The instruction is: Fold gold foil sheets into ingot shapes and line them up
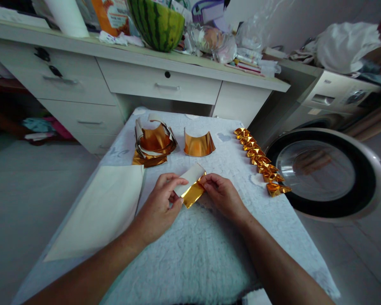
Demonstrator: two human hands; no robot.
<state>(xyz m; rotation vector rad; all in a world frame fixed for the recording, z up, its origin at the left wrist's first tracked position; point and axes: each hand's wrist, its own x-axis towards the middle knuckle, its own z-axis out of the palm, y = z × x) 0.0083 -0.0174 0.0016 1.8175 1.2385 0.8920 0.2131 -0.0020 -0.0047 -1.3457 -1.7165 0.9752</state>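
Between my two hands is a sheet of gold foil paper (193, 195), partly folded, its white back showing along the upper part. My left hand (165, 199) pinches its left end with thumb and fingers. At the right end, my right hand (220, 191) grips the edge between thumb and fingertips. Just beyond, a single curved gold sheet (199, 145) stands on the cloth. Farther left lies a stack of curled gold sheets (155, 140). A row of folded gold paper ingots (257, 157) runs along the right side of the table.
A pale patterned cloth covers the table (178, 262). On its left lies a large white sheet (98, 212). A washing machine door (324, 171) hangs open close to the right edge. Behind, a white drawer desk (190, 87) carries a cut watermelon (160, 25).
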